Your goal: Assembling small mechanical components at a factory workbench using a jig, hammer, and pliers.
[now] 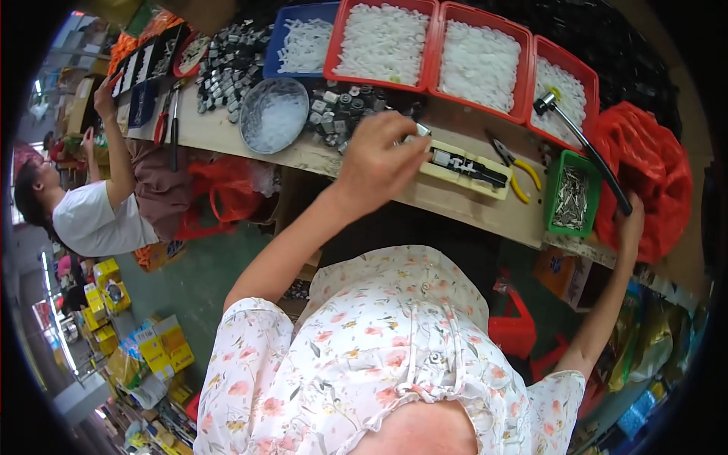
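Left hand (377, 163) reaches forward, fingers pinched on a small metal part (422, 130) beside the jig (466, 168) on the bench (470, 208). Right hand (629, 221) grips the lever (584, 144). Three red trays (522, 36), one blue.

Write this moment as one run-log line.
left hand: places small part on cream jig | right hand: grips black lever | pliers: idle beside jig

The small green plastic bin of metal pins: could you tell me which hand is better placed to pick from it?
Probably the right hand: it grips the black lever handle right beside the small green plastic bin of metal pins. The left hand is farther off, pinching a small part at the cream-coloured jig.
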